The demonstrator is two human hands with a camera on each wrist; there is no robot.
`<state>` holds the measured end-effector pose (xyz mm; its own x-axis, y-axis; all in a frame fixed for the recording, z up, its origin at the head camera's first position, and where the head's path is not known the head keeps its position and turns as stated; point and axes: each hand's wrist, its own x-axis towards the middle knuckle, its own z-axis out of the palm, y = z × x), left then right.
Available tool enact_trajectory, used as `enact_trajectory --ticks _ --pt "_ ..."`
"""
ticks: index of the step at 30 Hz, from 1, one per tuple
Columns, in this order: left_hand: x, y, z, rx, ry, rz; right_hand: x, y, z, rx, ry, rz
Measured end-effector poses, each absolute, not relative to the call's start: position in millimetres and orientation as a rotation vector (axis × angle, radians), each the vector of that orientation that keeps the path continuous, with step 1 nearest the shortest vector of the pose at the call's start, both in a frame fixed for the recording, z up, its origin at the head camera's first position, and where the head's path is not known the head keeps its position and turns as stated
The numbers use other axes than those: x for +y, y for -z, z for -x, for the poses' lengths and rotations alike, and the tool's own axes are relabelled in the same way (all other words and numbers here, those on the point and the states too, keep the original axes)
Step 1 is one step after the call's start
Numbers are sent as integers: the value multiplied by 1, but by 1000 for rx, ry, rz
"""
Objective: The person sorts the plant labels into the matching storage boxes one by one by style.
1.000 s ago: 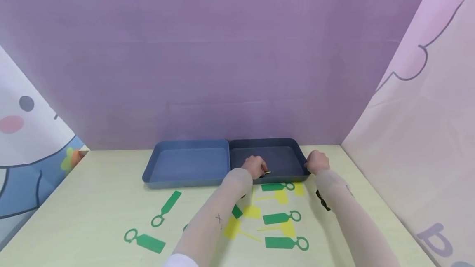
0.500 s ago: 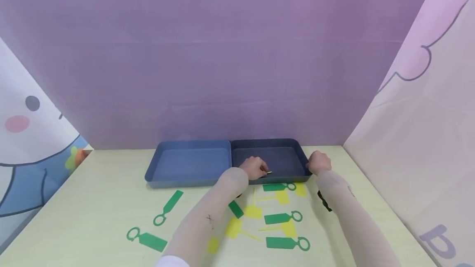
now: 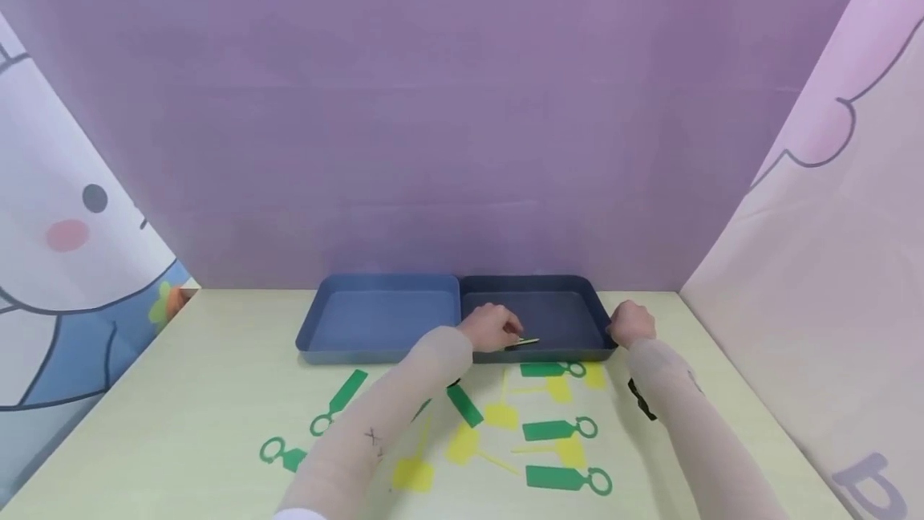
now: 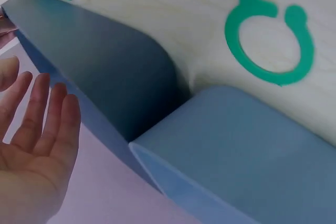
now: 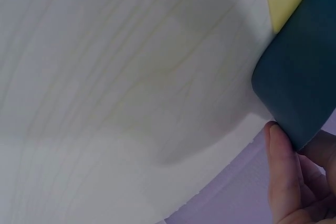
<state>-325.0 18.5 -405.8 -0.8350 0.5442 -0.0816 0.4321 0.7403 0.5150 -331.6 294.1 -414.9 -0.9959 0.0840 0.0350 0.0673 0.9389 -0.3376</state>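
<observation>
My left hand (image 3: 492, 327) hangs over the front of a dark navy tray (image 3: 559, 313). In the left wrist view its fingers (image 4: 39, 111) are loosely bent, with the thumb apart from them. A thin yellow strip (image 3: 529, 341) shows just below those fingertips in the head view, inside the tray's front. At the tray's right front corner my right hand (image 3: 632, 322) pinches the rim, thumb and finger on either side of the wall in the right wrist view. Green tags with ring ends (image 3: 553, 477) and yellow tags with thin tails (image 3: 413, 474) lie flat in front of the trays.
A blue tray (image 3: 390, 315) stands against the dark tray's left side. More green tags (image 3: 348, 392) lie scattered at left on the pale table (image 3: 180, 392). A purple backdrop (image 3: 462, 119) rises behind the trays, and printed cloth (image 3: 830, 303) hangs at right.
The head view has shifted, so the whole scene sits farther right. More of the yellow strip shows beneath my left fingertips. My right hand stays at the dark tray's corner.
</observation>
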Motion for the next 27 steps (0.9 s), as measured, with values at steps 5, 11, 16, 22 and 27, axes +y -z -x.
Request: enact_trajectory --ticks 5,11,16,22,27 --pt "8 395 311 2709 -720 -821 297 415 332 -3052 -518 117" --pt "-14 389 292 2679 -712 -1003 295 414 330 -3052 -521 108" --pt "-45 384 277 2657 -738 -1149 292 412 329 -3056 -535 102" --pt "-82 387 257 2670 -692 -1209 293 409 330 -3059 -527 109" --pt "-106 400 239 2628 -511 -1249 296 412 332 -3066 -525 99"
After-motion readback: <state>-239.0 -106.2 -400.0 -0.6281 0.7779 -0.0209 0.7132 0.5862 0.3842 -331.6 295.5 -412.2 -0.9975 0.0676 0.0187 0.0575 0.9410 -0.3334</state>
